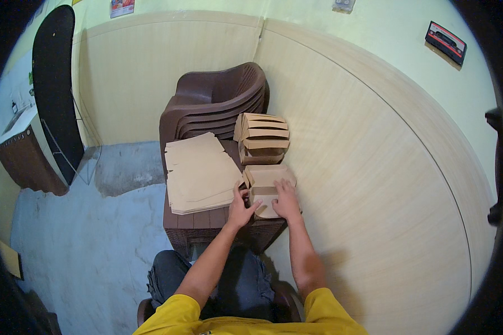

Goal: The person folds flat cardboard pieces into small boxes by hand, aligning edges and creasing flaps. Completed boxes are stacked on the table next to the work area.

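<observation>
A partly folded brown cardboard box [262, 175] lies on the right front part of a dark brown table, its back panel raised and its front flap spread toward me. My left hand [241, 210] is at the box's left side, thumb and fingers apart, the thumb reaching over the near flap. My right hand [285, 201] rests on the right part of the box with its fingers spread over the fold. To the left lies a pile of flat cardboard sheets [201, 173] with notched edges. Behind the box, several folded cardboard boxes [264, 134] sit nested together.
The brown table [201, 219] stands before my knees. Stacked brown plastic chairs [218, 95] are behind it. A panelled wall [369, 167] runs close along the right. At the far left are a tall black board [53, 84] and a brown-and-white cabinet [33, 156] on the blue floor.
</observation>
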The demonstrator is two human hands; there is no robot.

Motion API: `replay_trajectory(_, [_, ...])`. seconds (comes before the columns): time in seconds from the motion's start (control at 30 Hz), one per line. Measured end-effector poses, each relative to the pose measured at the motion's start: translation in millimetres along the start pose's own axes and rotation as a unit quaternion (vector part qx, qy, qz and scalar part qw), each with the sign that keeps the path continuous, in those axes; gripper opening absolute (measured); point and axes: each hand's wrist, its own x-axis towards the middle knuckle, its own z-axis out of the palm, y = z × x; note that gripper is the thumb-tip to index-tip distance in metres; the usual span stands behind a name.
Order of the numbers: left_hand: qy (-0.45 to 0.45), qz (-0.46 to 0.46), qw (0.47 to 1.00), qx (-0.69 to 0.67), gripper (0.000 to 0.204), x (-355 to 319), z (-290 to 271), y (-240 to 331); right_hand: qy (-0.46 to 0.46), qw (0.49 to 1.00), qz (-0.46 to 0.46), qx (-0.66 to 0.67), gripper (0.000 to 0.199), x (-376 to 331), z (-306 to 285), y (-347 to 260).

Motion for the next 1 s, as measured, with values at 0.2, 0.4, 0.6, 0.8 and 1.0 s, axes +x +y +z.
replay_trajectory(0.2, [0.055, -0.016, 0.992, -0.113, 0.067, -13.0, -9.3, -17.6, 0.232, 0.968, 0.085, 0.038, 0.081, -42.7, -47.3, -28.7])
replay_trajectory(0.4, [0.065, -0.089, 0.95, -0.292, 0.075, -43.9, -25.1, -0.7, 0.142, 0.924, 0.158, 0.318, 0.07, -62.7, -89.9, -56.7])
replay_trajectory(0.6, [0.12, -0.015, 0.988, -0.094, 0.08, -39.2, -24.2, 31.8, 0.323, 0.92, 0.031, 0.219, 0.038, -69.7, -102.1, -89.9])
replay_trajectory(0.8, [0.117, -0.057, 0.957, -0.257, 0.067, -4.0, -50.0, 63.1, 0.328, 0.926, -0.013, 0.187, 0.042, -76.2, -121.5, -108.4])
replay_trajectory(1.0, [0.282, 0.233, 0.928, 0.069, 0.059, -2.4, -65.3, 124.2, 0.333, 0.923, -0.075, 0.178, 0.049, -85.4, -128.4, -113.6])
